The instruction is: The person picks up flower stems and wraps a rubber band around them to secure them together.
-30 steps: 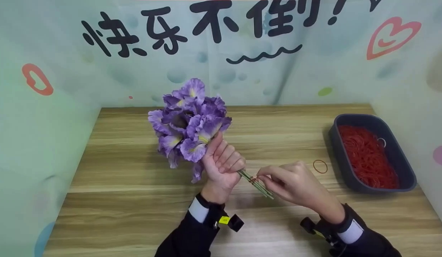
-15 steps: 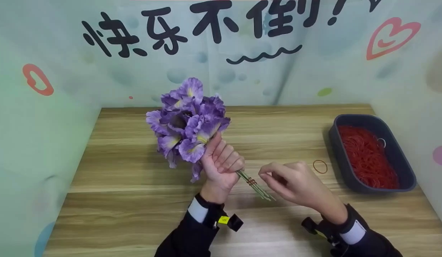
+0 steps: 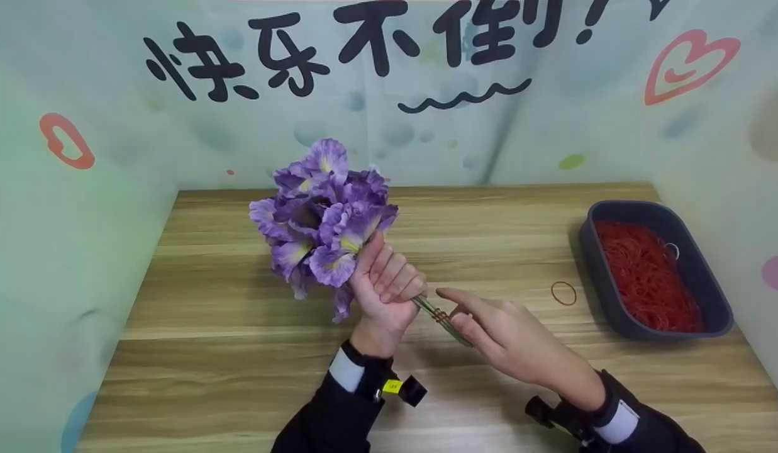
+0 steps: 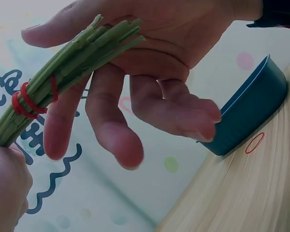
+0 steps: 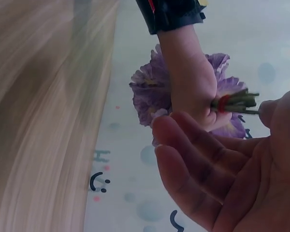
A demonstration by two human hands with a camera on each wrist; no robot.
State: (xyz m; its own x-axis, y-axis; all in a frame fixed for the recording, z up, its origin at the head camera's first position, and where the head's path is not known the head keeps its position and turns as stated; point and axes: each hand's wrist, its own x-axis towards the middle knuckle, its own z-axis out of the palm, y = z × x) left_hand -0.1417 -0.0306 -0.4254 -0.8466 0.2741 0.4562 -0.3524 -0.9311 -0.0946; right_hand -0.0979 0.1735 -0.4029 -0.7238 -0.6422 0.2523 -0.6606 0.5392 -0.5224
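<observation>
My left hand (image 3: 389,286) grips a bunch of purple irises (image 3: 322,214) by their green stems, the blooms spreading above its thumb. Below that fist the stem ends (image 4: 92,55) stick out, bound by a red rubber band (image 4: 26,106) wound in several turns. Around the stem ends, my right hand (image 3: 514,340) is held with parted, loosely bent fingers and nothing pinched. In the right wrist view its palm faces the stems; whether the thumb touches them, I cannot tell.
One loose rubber band (image 3: 563,294) lies on the wooden table (image 3: 238,365) to the right. Beyond it stands a dark blue bin (image 3: 709,302) filled with red rubber bands (image 3: 643,277). A printed backdrop (image 3: 269,138) encloses the table's back and sides.
The right fingers have let go of the rubber band, which now sits snug on the stems. The right hand drew back, then opened around the stem ends. The bouquet shifted slightly left.
</observation>
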